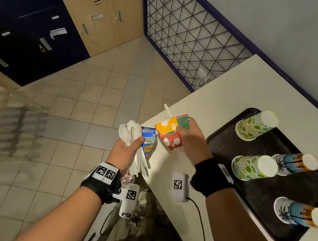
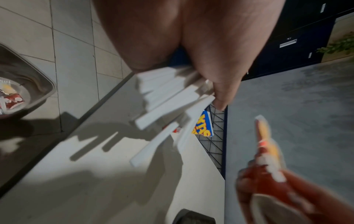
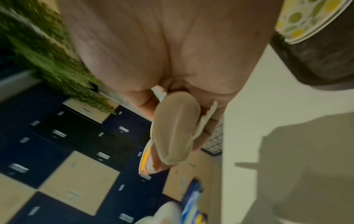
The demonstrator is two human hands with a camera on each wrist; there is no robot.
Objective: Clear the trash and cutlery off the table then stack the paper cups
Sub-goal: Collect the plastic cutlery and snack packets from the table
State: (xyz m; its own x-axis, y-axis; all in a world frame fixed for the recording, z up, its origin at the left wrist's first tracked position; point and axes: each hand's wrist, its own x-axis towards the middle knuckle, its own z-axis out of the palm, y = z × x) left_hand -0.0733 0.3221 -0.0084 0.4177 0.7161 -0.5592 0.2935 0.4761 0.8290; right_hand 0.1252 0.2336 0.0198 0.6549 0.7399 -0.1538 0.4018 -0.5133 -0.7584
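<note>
Left hand [image 1: 129,146]: gripping a bundle of white plastic cutlery [image 1: 132,135] together with a blue snack wrapper [image 1: 148,141], fingers curled round both, hanging past the near-left edge of the tabletop [image 1: 225,100], above the floor.
Right hand [image 1: 190,137]: fingers wrapped round a flattened red, yellow and green cup [image 1: 169,133] with a white straw [image 1: 168,111] sticking out, hovering over the tabletop edge, just beside the left hand.
Trash and cutlery: looking already lifted off the tabletop; no loose piece showing on the visible part.
Bin [image 2: 28,84]: standing on the floor beside the tabletop, in the left wrist view, already holding some trash; dropping of the held things seeming not yet done.
Paper cups: four in sight, two with green and yellow spots [image 1: 256,124] [image 1: 254,167], two with palm trees [image 1: 296,163] [image 1: 300,212], standing upside down and apart on the dark tray [image 1: 261,221] at the right.
Stacking: not yet begun, judging from the separate cups.
Remaining: emptying both hands into the bin, then nesting the four cups.
</note>
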